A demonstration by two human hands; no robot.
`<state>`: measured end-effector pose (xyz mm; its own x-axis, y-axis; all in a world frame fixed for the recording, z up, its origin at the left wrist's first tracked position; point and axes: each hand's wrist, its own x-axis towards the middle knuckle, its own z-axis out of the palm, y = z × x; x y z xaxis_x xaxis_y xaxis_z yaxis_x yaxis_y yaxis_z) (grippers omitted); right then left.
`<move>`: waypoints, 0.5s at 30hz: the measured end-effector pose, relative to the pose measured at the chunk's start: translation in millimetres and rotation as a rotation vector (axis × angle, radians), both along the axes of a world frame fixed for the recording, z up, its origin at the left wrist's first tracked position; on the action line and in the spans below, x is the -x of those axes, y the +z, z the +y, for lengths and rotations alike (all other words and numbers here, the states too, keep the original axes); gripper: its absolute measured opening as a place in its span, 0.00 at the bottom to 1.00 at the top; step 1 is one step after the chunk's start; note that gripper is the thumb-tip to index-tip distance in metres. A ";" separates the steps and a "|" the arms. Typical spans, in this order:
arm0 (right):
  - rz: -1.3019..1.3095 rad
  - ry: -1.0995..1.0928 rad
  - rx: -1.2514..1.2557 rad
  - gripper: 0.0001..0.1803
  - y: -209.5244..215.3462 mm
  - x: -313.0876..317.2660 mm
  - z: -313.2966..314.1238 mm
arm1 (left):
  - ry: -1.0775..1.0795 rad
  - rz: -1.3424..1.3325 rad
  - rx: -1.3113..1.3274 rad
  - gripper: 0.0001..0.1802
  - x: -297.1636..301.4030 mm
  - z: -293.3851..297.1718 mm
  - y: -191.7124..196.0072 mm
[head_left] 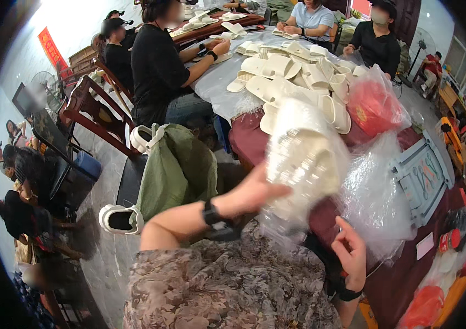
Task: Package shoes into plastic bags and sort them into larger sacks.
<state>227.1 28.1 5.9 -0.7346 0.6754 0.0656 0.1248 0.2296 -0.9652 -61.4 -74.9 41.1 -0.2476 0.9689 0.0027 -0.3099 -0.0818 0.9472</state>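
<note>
My left hand point(252, 192) grips a clear plastic bag point(287, 211) with cream slippers point(309, 159) inside, held up over the near table edge and slightly blurred. Its thumb lies across the plastic. Lower and to the right, my right hand point(352, 249) stands apart from the bag, fingers loosely bent and spread, with nothing visible in them. Beyond the bag, a heap of loose cream slippers point(282, 66) covers the table. Beside my right hand lies a pile of clear plastic bags point(378, 197).
A red bundle in plastic point(375, 104) and a grey plastic tray point(425, 178) sit on the right of the table. At my left, a green sack point(178, 164) lies by white shoes point(120, 219) on a dark bench. Several people sit around the table, one in black point(159, 71) at the left.
</note>
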 end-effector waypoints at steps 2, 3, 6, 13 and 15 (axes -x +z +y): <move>0.002 -0.156 0.041 0.24 -5.0 -4.0 3.4 | 0.202 0.227 -0.018 0.36 46.3 -19.5 4.6; -0.014 -0.240 0.056 0.23 -6.2 -7.5 7.5 | 0.306 0.355 0.040 0.36 66.5 -30.1 14.0; 0.001 -0.367 0.021 0.19 -25.5 -22.9 19.8 | 0.555 0.825 0.164 0.39 143.1 -66.2 14.2; 0.040 -0.381 0.066 0.17 -30.7 -19.9 17.1 | 0.542 1.266 1.046 0.27 257.9 -113.9 -115.0; 0.022 -0.342 0.068 0.17 -31.1 -18.2 14.3 | 0.486 1.181 1.194 0.25 279.8 -127.2 -174.2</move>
